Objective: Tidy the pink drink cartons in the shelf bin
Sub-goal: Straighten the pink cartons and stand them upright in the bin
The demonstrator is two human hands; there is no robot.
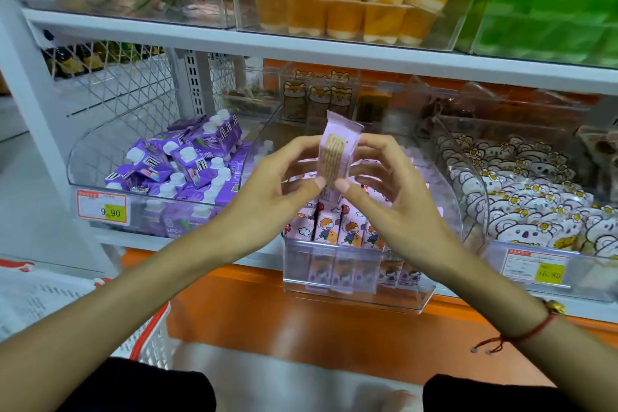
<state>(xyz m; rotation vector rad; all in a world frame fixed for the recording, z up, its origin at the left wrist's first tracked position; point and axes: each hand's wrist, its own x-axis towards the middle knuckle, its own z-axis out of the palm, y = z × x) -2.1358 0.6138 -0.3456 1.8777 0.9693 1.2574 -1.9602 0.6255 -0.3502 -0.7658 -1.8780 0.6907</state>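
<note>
I hold one pink drink carton (336, 154) upright above the middle shelf bin, its printed side panel facing me. My left hand (277, 191) pinches its left edge with thumb and fingers. My right hand (391, 191) pinches its right edge the same way. Below my hands, a row of pink cartons with cartoon figures (341, 227) stands upright along the front of the clear bin (361, 294). More pink cartons lie behind them, mostly hidden by my hands.
A clear bin of purple cartons with white caps (187, 170) sits to the left. A bin of koala-print packets (521, 197) sits to the right. Orange cups (341, 0) fill the shelf above. A white and red basket (150, 338) stands at lower left.
</note>
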